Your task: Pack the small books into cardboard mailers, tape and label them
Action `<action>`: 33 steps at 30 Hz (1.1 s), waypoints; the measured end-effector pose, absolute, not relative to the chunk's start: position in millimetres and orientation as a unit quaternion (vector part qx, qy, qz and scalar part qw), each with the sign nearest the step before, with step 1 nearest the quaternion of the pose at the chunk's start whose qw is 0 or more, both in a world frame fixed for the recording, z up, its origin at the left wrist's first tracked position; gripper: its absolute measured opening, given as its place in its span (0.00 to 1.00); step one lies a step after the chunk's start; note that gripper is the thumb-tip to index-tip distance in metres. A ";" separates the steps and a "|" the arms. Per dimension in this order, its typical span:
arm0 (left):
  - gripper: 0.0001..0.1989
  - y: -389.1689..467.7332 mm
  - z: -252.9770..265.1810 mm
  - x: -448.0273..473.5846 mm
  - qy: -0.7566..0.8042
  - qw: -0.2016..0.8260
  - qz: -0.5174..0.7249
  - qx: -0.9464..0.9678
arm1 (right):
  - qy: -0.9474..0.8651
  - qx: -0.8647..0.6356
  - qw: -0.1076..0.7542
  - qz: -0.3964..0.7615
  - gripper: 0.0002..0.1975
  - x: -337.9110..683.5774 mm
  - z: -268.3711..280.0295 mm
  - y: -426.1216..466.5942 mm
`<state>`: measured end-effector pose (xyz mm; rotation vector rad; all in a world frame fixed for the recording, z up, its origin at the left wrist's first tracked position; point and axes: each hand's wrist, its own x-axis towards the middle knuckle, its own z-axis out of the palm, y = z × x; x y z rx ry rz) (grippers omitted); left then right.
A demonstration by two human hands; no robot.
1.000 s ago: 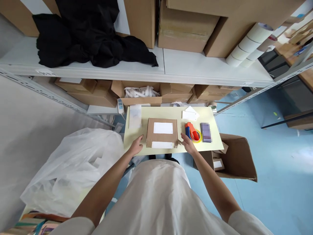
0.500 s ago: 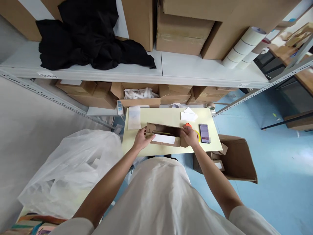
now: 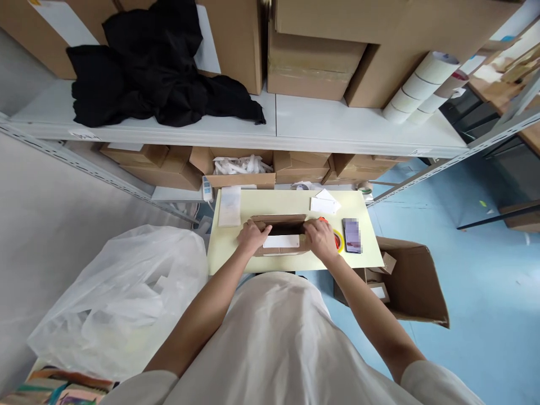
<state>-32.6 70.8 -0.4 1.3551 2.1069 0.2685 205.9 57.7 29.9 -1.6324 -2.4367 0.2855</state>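
A small open cardboard box [image 3: 282,251] with a white label on its near side stands on the pale yellow table [image 3: 236,256]. My left hand [image 3: 252,236] is closed on the box's left end, the thumb over the rim. At the right end, my right hand [image 3: 319,239] grips the cardboard, fingers bent over the edge. The box's inside is dark and its contents cannot be made out. Right of my right hand lies a yellow-rimmed tape roll [image 3: 340,241], partly hidden, with something orange beside it.
A phone [image 3: 352,235], white cards [image 3: 324,202] and a stack of white sheets [image 3: 230,206] lie on the table. A large open carton [image 3: 415,281] stands at the right, a plastic bag [image 3: 122,298] at the left. The grey shelf [image 3: 236,134] spans above the table.
Both hands have moved closer together at the box's ends. The right end flap that stuck out has been folded in, and the box sits slightly lower in view.
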 end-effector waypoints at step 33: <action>0.15 53.6 35.0 -35.8 0.522 0.223 0.026 0.823 | -0.884 -0.443 -0.025 0.147 0.27 196.8 -4.4 3.3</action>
